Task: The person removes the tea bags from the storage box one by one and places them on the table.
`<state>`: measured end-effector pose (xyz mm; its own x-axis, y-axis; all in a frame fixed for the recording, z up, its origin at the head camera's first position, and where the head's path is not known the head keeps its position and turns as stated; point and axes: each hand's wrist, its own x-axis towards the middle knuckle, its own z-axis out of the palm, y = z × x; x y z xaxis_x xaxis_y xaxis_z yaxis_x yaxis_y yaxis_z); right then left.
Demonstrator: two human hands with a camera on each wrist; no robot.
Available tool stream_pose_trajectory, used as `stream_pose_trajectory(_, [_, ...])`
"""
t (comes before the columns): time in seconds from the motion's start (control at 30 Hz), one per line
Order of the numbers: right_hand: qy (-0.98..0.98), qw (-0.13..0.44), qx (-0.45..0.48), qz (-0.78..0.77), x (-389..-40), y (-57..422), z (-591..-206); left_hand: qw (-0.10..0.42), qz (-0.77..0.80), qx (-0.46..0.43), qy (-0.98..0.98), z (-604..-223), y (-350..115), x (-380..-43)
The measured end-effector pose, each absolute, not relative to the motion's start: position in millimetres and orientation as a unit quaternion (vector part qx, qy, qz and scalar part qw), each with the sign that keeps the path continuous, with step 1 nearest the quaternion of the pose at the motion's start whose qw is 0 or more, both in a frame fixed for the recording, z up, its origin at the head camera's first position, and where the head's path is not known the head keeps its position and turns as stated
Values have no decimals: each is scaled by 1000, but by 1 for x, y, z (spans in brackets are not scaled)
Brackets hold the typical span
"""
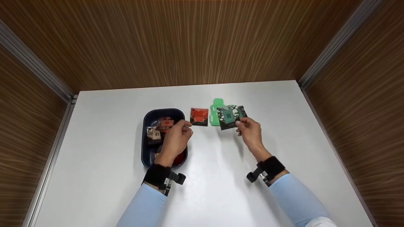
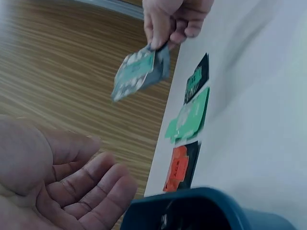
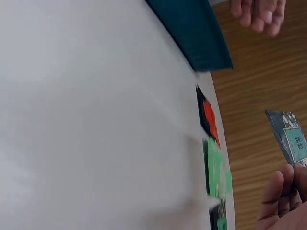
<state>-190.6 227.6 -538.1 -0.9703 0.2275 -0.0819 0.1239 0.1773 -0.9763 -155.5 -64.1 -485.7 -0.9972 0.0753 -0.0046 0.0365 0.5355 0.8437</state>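
My right hand (image 1: 251, 133) pinches a dark square sachet (image 1: 228, 117) with a green label and white flower print by its edge, raised off the table. In the left wrist view, a similar green-labelled sachet (image 2: 196, 80) lies on the table beneath it. Beside that one lies a flat green card-like piece (image 1: 214, 116), partly covered from above by the held sachet. A red-labelled sachet (image 1: 199, 117) lies further left. Over the right side of a dark blue bin (image 1: 144, 151) is my left hand (image 1: 177, 138), fingers loosely bent and holding nothing.
Several sachets lie jumbled in the bin, including an orange-labelled one (image 1: 166, 124) and a beige-labelled one (image 1: 153, 135). Wood-grain panels (image 1: 189, 44) wall in the white table (image 1: 214, 195) at the back and both sides.
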Motion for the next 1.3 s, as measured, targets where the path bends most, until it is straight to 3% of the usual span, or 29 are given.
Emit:
stream_pose_trajectory(0.3, [-809,48,-179,558,-225,326,-538,31,457,30,889,-495,-74,-151])
stream_pose_trajectory(0.5, [-847,26,-197,492,-240,358,-547,34,442,27,896,-502,-78,-148])
stream_pose_trajectory(0.77, [-873,-29,-211,439,-246,363,-562,58,441,19,895,-509,-80,-143])
stream_pose_trajectory(1.3, [-930,-26,-205,303,-245,349,-570,82,441,-4,894,-513,-85,-139])
